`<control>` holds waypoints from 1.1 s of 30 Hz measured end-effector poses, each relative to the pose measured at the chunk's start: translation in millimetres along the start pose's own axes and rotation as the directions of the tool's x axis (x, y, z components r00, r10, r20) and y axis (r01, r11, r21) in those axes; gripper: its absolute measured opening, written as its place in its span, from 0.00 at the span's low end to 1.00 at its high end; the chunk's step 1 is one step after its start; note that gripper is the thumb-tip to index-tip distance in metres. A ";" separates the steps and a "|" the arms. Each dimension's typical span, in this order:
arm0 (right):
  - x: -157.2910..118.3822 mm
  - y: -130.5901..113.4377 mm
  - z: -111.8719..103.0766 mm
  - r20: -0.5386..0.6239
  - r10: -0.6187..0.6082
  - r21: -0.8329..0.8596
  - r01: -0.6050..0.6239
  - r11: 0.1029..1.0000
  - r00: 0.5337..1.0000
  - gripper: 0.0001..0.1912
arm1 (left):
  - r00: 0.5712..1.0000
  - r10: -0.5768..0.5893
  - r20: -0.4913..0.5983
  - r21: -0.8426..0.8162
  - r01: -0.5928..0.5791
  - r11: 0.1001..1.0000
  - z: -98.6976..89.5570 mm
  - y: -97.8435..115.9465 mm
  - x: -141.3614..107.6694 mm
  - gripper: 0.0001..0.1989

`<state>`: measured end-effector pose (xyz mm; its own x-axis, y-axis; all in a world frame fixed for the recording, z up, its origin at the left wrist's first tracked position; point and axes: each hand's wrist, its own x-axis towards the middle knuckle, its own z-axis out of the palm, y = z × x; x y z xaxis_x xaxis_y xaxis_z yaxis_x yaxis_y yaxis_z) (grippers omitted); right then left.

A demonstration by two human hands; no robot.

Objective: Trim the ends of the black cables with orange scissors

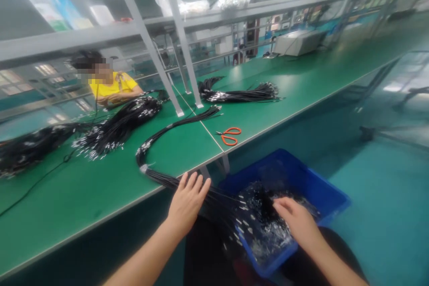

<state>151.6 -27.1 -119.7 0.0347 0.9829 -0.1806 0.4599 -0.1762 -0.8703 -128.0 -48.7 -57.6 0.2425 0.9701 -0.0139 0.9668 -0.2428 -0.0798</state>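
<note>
One cable bundle [163, 178] runs under the spread left hand [188, 201], seven o'clock; the right hand [297, 219], four o'clock, pinches, contents unclear.

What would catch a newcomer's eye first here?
Probably the bright blue plastic bin, below the green tabletop and beside the right hand. Next, the orange-handled metal scissors lying on the tabletop, and the long, curved bundle of black cables running over its edge under the left hand.
</note>
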 end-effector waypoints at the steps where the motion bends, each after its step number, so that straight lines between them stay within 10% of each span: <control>1: 0.5 -0.4 -1.7 -0.008 0.010 0.018 -0.010 1.000 1.000 0.13 | 0.999 0.018 0.030 -0.007 -0.018 1.000 0.7 -1.7 5.9 0.24; 9: 5.7 -6.6 -5.7 0.014 0.055 0.239 -0.057 0.969 0.998 0.09 | 0.995 -0.083 0.054 -0.135 0.090 0.987 -63.3 -11.8 29.3 0.04; 12: 1.9 -36.5 10.6 0.177 -0.049 0.415 -0.030 0.909 0.983 0.09 | 0.990 -0.092 0.107 -0.532 0.135 0.836 -84.6 -4.8 37.5 0.04; 16: -6.6 -87.7 33.3 0.316 -0.265 0.731 -0.056 0.680 0.911 0.31 | 0.965 0.056 0.254 -0.878 0.206 0.432 -80.9 6.0 54.7 0.14; 21: -3.8 -123.0 47.2 0.208 -0.304 0.884 -0.045 0.465 0.930 0.18 | 0.951 0.138 0.277 -0.952 0.252 0.174 -72.2 2.1 65.2 0.22; 33: 6.8 -131.3 47.8 0.183 -0.205 0.881 -0.068 0.468 0.962 0.17 | 0.932 0.181 0.313 -0.947 0.321 -0.012 -60.6 -10.3 67.4 0.20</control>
<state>49.1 0.2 -28.6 -0.2229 0.9716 -0.0793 -0.5693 -0.1957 -0.7985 -116.7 18.8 2.7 0.3760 0.8622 -0.3395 0.1424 0.3083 0.9406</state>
